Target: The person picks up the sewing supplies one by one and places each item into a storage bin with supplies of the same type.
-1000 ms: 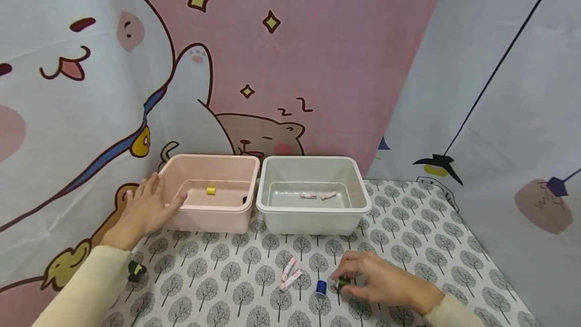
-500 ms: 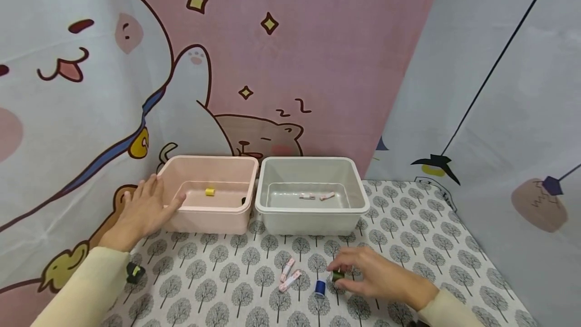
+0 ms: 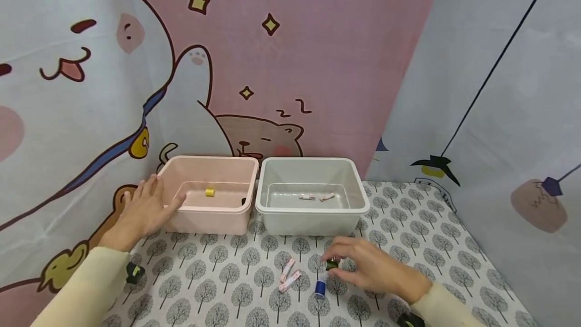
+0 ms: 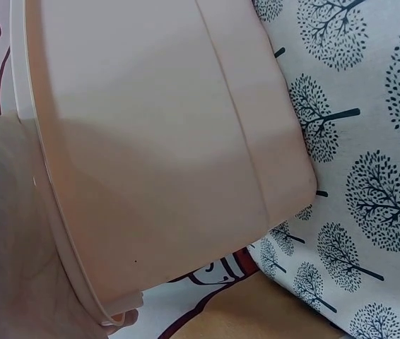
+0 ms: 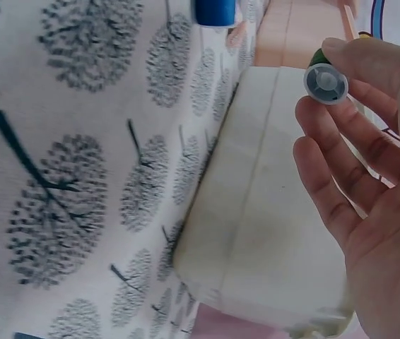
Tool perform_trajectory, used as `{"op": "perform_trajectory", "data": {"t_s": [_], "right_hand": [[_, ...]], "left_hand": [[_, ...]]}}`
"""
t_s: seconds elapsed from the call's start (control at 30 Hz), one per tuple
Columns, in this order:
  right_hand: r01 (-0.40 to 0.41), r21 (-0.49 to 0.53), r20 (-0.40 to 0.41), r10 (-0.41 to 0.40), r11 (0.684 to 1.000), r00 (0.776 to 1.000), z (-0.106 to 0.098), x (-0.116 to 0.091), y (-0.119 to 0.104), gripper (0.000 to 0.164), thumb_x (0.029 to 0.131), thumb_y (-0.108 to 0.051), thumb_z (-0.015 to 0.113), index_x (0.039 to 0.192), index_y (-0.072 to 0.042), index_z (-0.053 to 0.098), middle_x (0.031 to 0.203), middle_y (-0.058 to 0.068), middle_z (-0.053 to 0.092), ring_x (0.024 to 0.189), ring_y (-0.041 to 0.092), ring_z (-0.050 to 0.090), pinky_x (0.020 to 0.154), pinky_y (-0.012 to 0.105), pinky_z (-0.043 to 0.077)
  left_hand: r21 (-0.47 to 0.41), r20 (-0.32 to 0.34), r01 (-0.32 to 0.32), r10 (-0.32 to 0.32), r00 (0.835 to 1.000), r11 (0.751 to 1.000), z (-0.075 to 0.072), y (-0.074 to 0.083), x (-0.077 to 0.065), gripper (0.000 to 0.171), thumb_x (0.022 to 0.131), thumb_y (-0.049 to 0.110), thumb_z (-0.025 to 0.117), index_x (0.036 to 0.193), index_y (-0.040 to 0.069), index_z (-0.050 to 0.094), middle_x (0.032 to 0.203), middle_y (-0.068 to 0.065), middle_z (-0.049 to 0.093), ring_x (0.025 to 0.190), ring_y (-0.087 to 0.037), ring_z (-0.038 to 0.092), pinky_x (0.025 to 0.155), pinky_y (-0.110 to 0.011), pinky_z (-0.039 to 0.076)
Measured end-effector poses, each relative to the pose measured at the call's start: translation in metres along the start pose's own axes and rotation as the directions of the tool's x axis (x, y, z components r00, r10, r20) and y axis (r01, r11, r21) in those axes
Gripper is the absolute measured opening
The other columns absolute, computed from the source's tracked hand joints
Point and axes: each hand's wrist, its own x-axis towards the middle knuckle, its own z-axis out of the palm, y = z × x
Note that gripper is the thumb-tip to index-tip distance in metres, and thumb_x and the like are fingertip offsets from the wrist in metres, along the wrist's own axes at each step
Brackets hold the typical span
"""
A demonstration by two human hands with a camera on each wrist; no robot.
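A right hand (image 3: 367, 266) pinches a green spool (image 3: 332, 265) clear of the tree-print cloth (image 3: 245, 291).
From where I stand, reading the clock from the person's side, thumb and fingertip close on the spool, the other fingers loosely bent; a blue spool (image 3: 320, 288) stands near it at seven o'clock, with two pale sticks (image 3: 289, 274) at the blue one's nine; the grey tub (image 3: 310, 223) lies toward eleven from the green spool, two small sticks (image 3: 316, 197) inside; at its nine is the pink tub (image 3: 206, 222), holding a yellow spool (image 3: 210, 192); the left hand (image 3: 140, 211), fingers spread, rests against that tub's nine-o'clock side, gripping nothing.
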Motion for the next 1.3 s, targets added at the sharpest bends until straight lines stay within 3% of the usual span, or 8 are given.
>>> {"op": "perform_trajectory", "data": {"t_s": [0.17,0.37,0.5,0.6,0.83,1.03,1.3], "right_hand": [[0.091,-0.028,-0.061,-0.093,0.995,0.994,-0.006,0.008,0.000,0.033,0.101,-0.013,0.091,0.132,-0.019,0.083,0.124,-0.004,0.084,0.104,0.004,0.079,0.091,0.025,0.070],[0.129,-0.062,-0.098,-0.134,0.990,0.986,-0.015,0.018,-0.002,0.036,0.098,-0.010,0.093,0.132,-0.017,0.083,0.120,-0.004,0.084,0.100,0.003,0.078,0.088,0.018,0.067],[0.130,-0.089,-0.103,-0.138,0.988,0.985,-0.021,0.025,-0.004,0.033,0.099,-0.012,0.092,0.131,-0.016,0.084,0.119,-0.005,0.084,0.097,0.002,0.077,0.087,0.016,0.066],[0.116,-0.100,-0.102,-0.126,0.988,0.987,-0.026,0.030,-0.005,0.033,0.099,-0.014,0.093,0.131,-0.018,0.084,0.120,-0.006,0.084,0.099,0.003,0.077,0.088,0.021,0.068],[0.093,-0.063,-0.106,-0.100,0.994,0.989,-0.033,0.040,-0.005,0.035,0.098,-0.011,0.094,0.131,-0.015,0.085,0.118,-0.004,0.084,0.098,0.002,0.076,0.086,0.021,0.068],[0.119,-0.010,-0.132,-0.119,0.993,0.984,-0.034,0.048,-0.003,0.039,0.096,-0.005,0.093,0.133,-0.007,0.083,0.119,0.002,0.085,0.097,0.004,0.079,0.088,0.023,0.070],[0.159,0.007,-0.169,-0.155,0.987,0.973,-0.037,0.063,-0.002,0.037,0.096,-0.003,0.092,0.132,-0.007,0.083,0.115,-0.001,0.086,0.097,0.007,0.079,0.088,0.025,0.070]], "left_hand": [[-0.003,-0.001,-0.008,0.008,1.000,1.000,-0.001,0.001,0.000,0.117,0.117,0.079,0.029,0.177,-0.020,0.013,0.185,-0.049,0.005,0.169,-0.078,0.010,0.132,-0.097,0.005],[-0.011,-0.002,-0.009,0.009,1.000,1.000,0.000,0.000,0.000,0.117,0.117,0.079,0.030,0.177,-0.020,0.013,0.185,-0.049,0.005,0.169,-0.078,0.009,0.132,-0.097,0.005],[-0.011,-0.001,-0.009,0.009,1.000,1.000,0.001,-0.001,0.000,0.117,0.117,0.079,0.030,0.177,-0.020,0.013,0.185,-0.049,0.005,0.169,-0.078,0.009,0.132,-0.097,0.005],[-0.008,-0.002,-0.010,0.010,1.000,1.000,0.001,-0.002,0.000,0.117,0.117,0.079,0.030,0.177,-0.020,0.013,0.186,-0.049,0.005,0.169,-0.078,0.010,0.132,-0.097,0.005],[-0.008,-0.001,-0.013,0.013,1.000,1.000,0.000,-0.001,0.000,0.117,0.117,0.079,0.029,0.177,-0.020,0.012,0.185,-0.049,0.005,0.169,-0.078,0.009,0.132,-0.097,0.005],[-0.011,0.002,-0.011,0.011,1.000,1.000,-0.002,0.001,0.000,0.117,0.117,0.079,0.030,0.177,-0.020,0.012,0.185,-0.049,0.005,0.169,-0.078,0.009,0.132,-0.097,0.004],[0.002,0.001,-0.014,0.014,1.000,1.000,-0.003,0.001,0.000,0.116,0.117,0.078,0.030,0.176,-0.020,0.014,0.185,-0.049,0.005,0.169,-0.078,0.010,0.132,-0.097,0.006]]}}
